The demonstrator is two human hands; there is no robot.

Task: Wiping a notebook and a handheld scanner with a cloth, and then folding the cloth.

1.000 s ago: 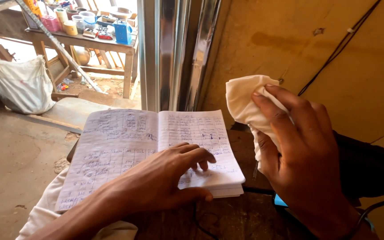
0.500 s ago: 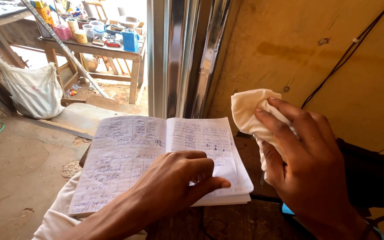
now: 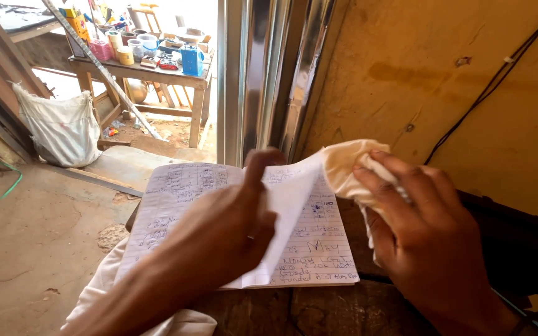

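Left hand: lifts one lined page of the open notebook, the thumb pointing up behind the page.
Right hand: presses a cream cloth against the dark wooden tabletop, just right of the notebook.
Notebook: lies flat, both pages full of handwriting.
Background: a wooden table with containers, a white sack beside it.
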